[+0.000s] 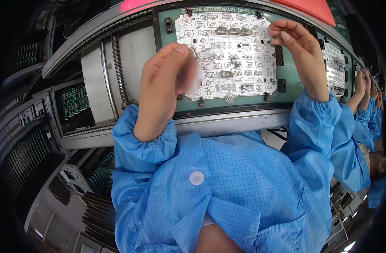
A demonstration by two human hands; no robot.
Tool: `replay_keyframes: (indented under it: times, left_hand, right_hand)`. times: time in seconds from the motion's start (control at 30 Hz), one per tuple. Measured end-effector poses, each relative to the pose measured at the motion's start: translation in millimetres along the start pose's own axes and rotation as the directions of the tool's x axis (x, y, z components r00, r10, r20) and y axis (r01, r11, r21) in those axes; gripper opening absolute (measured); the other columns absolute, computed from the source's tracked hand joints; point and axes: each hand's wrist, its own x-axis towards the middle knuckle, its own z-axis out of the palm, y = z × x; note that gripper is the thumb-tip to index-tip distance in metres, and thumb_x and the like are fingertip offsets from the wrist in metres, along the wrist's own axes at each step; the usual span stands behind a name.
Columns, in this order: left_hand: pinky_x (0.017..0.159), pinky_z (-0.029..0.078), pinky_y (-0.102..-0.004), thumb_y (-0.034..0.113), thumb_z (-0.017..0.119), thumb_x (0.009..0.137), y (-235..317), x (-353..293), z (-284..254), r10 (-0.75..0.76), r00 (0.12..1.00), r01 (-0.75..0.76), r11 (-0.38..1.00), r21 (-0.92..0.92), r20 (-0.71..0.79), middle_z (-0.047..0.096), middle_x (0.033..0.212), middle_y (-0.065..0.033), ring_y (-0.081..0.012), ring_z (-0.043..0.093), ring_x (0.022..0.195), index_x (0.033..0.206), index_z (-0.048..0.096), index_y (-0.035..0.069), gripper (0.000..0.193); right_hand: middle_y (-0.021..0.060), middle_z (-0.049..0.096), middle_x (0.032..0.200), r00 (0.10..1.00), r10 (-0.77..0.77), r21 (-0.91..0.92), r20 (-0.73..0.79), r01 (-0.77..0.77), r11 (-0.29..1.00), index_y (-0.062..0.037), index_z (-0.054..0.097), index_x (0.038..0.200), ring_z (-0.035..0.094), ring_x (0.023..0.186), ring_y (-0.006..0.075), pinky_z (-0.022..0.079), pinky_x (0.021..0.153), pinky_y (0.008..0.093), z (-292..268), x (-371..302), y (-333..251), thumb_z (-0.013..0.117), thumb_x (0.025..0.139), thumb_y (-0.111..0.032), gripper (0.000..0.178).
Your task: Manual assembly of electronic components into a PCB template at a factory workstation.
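A white circuit board (254,47) sits in a green carrier (294,90) in front of me. Over the board's left side, my left hand (163,78) is closed, with thin silvery wire-like parts (204,54) sticking out at its fingertips. Its lower fingers are blurred. At the upper right edge of the board hovers my right hand (302,48), thumb and fingers bent toward each other; whatever they hold is too small to make out. Several small block-shaped components (233,31) stand on the board's upper part, and another block (226,74) lower down. A loose silvery part (230,98) lies at the lower edge.
Black clamps (282,85) rise around the carrier. A metal rail (226,123) runs between me and the board. To the left are a threaded rod (118,67) and racks of boards (73,101). Another carrier and board (335,63) and co-workers' hands (360,86) are at right.
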Motion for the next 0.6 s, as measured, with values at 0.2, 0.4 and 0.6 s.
replay_keyframes:
  times: [0.2, 0.4, 0.6]
  left_hand:
    - [0.052, 0.033, -0.0172, 0.025, 0.054, 0.102, -5, -1, -3, 0.017, 0.999, -0.019, 0.999, -0.045, -0.027, 0.058, 0.077, 0.0009, -0.0029, 0.047, 0.063, 0.089, 0.061, 0.006, 0.024]
    - [0.051, 0.033, -0.0165, 0.029, 0.055, 0.102, -7, 0, -7, 0.019, 1.0, -0.02, 0.999, -0.032, -0.025, 0.059, 0.075, 0.0025, -0.0018, 0.048, 0.061, 0.091, 0.063, 0.007, 0.026]
    - [0.051, 0.033, -0.0165, 0.03, 0.054, 0.102, -9, 1, -9, 0.042, 0.999, -0.042, 0.999, -0.023, 0.002, 0.06, 0.075, 0.0023, -0.0018, 0.047, 0.061, 0.091, 0.064, 0.007, 0.027]
  right_hand:
    - [0.01, 0.069, 0.114, 0.979, -0.172, -0.272, 0.11, 0.196, 0.942, 0.0037, 0.056, 0.129, 0.065, 0.109, 0.0166, 0.049, 0.101, 0.03, 11, 2, -2, 0.056, 0.097, 0.003, 0.032]
    - [0.0062, 0.071, 0.109, 0.934, -0.33, -0.424, 0.14, 0.357, 0.832, -0.0009, 0.064, 0.121, 0.065, 0.103, 0.0142, 0.049, 0.095, 0.0265, 17, 8, 5, 0.067, 0.089, 0.006, 0.032]
    - [0.0151, 0.064, 0.101, 0.827, -0.492, -0.688, 0.272, 0.525, 0.502, -0.0022, 0.058, 0.12, 0.064, 0.094, 0.0324, 0.05, 0.082, 0.0389, 37, 6, -13, 0.065, 0.084, 0.008, 0.038]
